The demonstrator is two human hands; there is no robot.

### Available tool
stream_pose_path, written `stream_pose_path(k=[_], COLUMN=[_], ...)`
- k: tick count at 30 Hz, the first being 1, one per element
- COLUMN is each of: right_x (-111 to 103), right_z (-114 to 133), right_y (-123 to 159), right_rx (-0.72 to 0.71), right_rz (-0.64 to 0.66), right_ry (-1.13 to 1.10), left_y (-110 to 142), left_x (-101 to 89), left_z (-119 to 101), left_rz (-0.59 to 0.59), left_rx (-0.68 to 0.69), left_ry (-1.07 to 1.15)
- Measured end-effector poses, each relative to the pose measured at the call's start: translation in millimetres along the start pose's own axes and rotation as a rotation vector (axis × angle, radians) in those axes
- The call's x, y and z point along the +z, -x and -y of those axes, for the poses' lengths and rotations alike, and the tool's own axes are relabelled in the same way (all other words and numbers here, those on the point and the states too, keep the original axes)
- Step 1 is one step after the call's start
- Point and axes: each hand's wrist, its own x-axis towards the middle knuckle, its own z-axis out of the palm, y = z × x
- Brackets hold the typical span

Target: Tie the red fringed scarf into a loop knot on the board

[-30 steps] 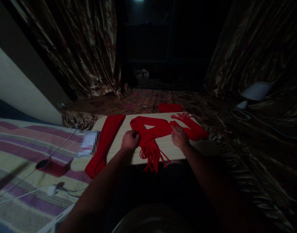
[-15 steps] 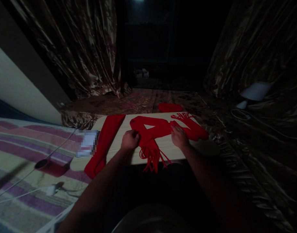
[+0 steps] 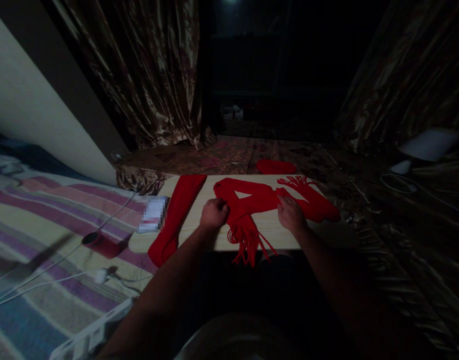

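A red fringed scarf point(image 3: 256, 202) lies crossed over itself on a pale wooden board point(image 3: 194, 220), with a small triangle of wood showing inside the loop. One fringe hangs over the board's front edge; the other fringe lies at the back right. My left hand point(image 3: 215, 213) is closed at the scarf's left edge beside the crossing. Further right, my right hand point(image 3: 291, 214) has its fingers pressed on the scarf's front edge. A long red strip of cloth point(image 3: 185, 209) lies along the left of the board. Whether it joins the scarf cannot be seen.
More red cloth point(image 3: 276, 167) lies behind the board. A blurred-out white item point(image 3: 153, 214) rests at its left end. On the striped bed cover point(image 3: 27, 210) are a red cylindrical object point(image 3: 102, 245), cables and a power strip point(image 3: 92, 327). A lamp point(image 3: 428, 145) stands at right.
The camera has turned slightly left, so everything sits further right in the picture. My hands and the scarf hold nearly the same places on the board.
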Motion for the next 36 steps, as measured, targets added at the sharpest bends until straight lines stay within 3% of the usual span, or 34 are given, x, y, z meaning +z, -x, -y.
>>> stream_pose_path(k=[36], right_x=[-3.9], right_z=[2.5], right_y=[0.3], right_rx=[0.028], right_rz=[0.022], right_ry=[-0.028], left_y=[-0.5], left_x=[-0.2], left_z=[0.5], left_rz=[-0.008], left_rx=[-0.009], left_ry=[0.033])
